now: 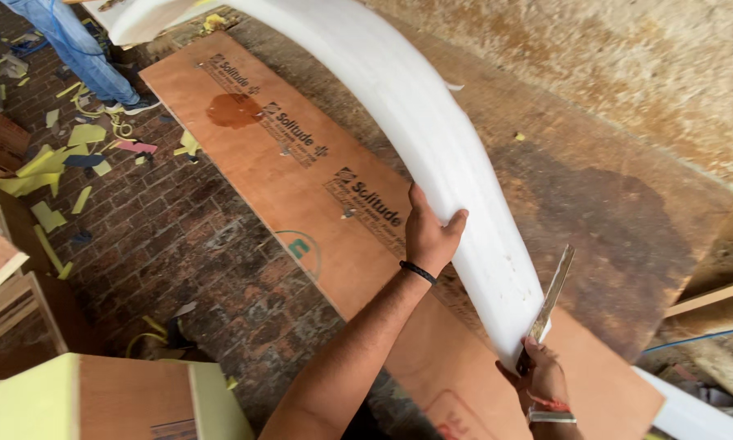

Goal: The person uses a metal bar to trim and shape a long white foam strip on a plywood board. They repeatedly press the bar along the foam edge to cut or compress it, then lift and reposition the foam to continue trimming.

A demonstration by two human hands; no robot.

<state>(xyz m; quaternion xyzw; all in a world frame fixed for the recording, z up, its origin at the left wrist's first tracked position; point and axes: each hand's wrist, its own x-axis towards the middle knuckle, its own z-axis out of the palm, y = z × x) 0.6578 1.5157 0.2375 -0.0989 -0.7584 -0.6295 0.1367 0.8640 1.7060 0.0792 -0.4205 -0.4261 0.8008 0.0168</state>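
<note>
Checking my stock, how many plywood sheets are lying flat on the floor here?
1: a long plywood sheet lies on the brick floor, under the white foam strip that the left hand lifts. More may lie hidden beyond the frame.

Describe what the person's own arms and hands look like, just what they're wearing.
Both forearms are bare, no sleeves or gloves. The left hand has a thin black band at the wrist. The right hand wears a red thread and a silver metal bracelet at the wrist.
</note>
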